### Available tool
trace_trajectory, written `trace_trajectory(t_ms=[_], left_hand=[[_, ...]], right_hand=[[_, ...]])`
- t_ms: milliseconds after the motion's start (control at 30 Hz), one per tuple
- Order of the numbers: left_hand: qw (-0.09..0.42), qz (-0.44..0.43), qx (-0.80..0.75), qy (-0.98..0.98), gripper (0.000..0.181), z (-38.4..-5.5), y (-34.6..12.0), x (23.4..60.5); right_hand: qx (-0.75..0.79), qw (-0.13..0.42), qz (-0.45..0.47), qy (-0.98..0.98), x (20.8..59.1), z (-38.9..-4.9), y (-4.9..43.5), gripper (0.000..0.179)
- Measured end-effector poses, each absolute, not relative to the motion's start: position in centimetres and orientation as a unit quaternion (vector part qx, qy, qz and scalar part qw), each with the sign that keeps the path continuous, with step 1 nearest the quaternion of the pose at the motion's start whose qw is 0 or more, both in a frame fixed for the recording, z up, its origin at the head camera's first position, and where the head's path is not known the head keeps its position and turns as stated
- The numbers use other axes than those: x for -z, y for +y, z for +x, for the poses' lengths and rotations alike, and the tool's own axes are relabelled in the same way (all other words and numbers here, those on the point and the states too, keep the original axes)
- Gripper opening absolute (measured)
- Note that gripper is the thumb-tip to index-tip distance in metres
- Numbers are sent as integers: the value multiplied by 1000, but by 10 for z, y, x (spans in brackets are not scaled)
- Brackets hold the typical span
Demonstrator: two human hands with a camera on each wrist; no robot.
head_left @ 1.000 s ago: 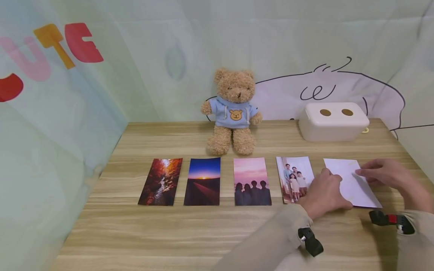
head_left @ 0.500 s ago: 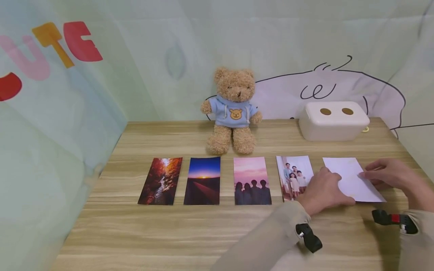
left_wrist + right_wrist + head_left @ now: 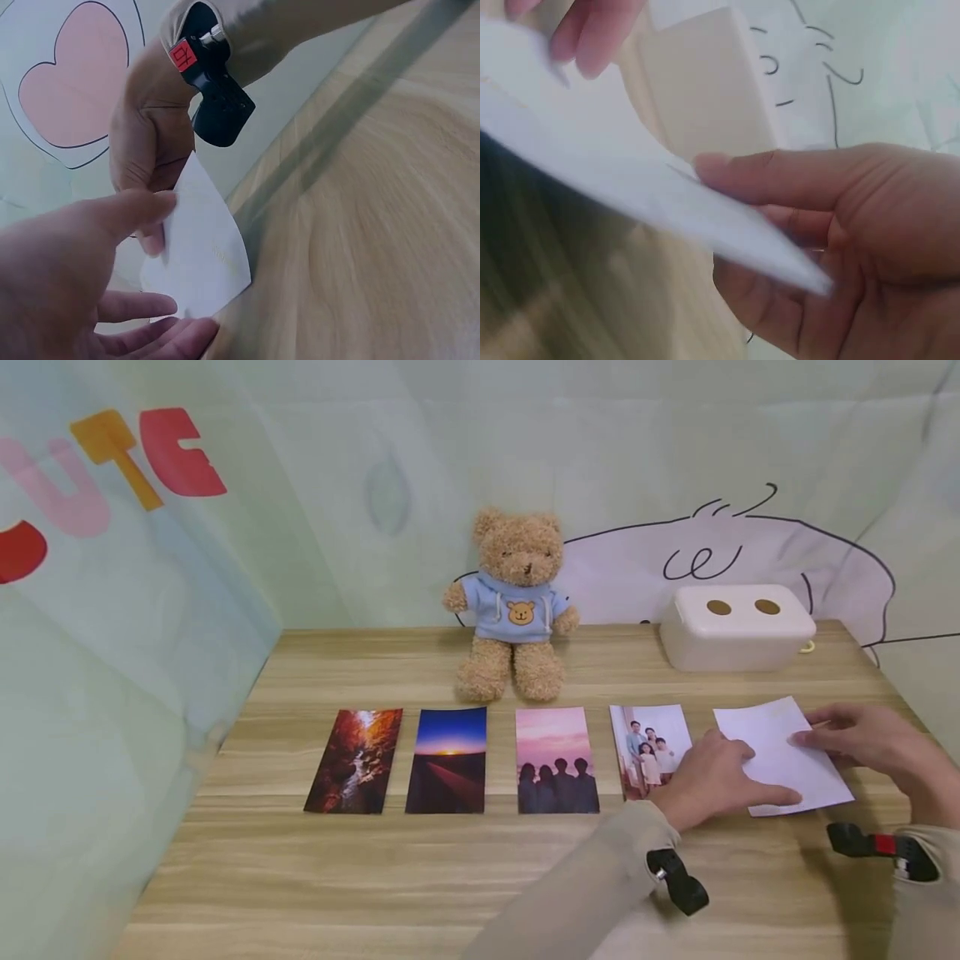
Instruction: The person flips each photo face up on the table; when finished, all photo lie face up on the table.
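Observation:
At the right end of a row of photos, both hands hold a photo print (image 3: 783, 756), its white back with faint yellowish marks facing up. My right hand (image 3: 877, 747) pinches its right edge, thumb on top and fingers beneath, as the right wrist view shows. With thumb and fingers spread, my left hand (image 3: 716, 781) grips it about the lower left, thumb over the lower edge. In the left wrist view the print (image 3: 206, 247) bows upward between the hands. The family photo (image 3: 648, 747) lies just left, partly covered by my left hand.
Further left lie the pink-sky silhouette photo (image 3: 557, 760), the sunset road photo (image 3: 447, 760) and the autumn stream photo (image 3: 356, 760). Behind them sits a teddy bear (image 3: 517, 602) in a blue hoodie. A white box (image 3: 738, 639) with two round holes stands back right.
The print has turned slightly, its upper right corner rising and its sheet bowing. My left thumb has slid right along the lower edge. The other photos stay put.

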State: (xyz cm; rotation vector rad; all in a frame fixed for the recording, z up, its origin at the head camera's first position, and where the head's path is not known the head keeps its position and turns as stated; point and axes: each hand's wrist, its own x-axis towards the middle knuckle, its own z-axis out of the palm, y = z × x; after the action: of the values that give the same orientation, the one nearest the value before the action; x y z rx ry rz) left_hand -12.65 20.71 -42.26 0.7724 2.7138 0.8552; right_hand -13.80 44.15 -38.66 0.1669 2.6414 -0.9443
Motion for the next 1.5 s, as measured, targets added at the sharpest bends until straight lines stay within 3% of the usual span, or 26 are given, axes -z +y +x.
trace_trajectory(t_ms=[200, 500, 933, 1267, 1500], left_hand=[[117, 208, -370, 898, 43, -129, 206, 418], [123, 139, -526, 830, 26, -130, 204, 412], [173, 66, -659, 729, 31, -129, 195, 402], [172, 22, -663, 728, 24, -131, 193, 401], [134, 1, -669, 731, 9, -138, 197, 406]], right_hand=[[373, 133, 45, 917, 374, -134, 430, 49], [429, 94, 0, 899, 366, -132, 411, 44], [438, 120, -10, 891, 367, -136, 384, 49], [453, 144, -18, 879, 371, -138, 379, 56], [425, 140, -25, 894, 369, -138, 378, 50]])
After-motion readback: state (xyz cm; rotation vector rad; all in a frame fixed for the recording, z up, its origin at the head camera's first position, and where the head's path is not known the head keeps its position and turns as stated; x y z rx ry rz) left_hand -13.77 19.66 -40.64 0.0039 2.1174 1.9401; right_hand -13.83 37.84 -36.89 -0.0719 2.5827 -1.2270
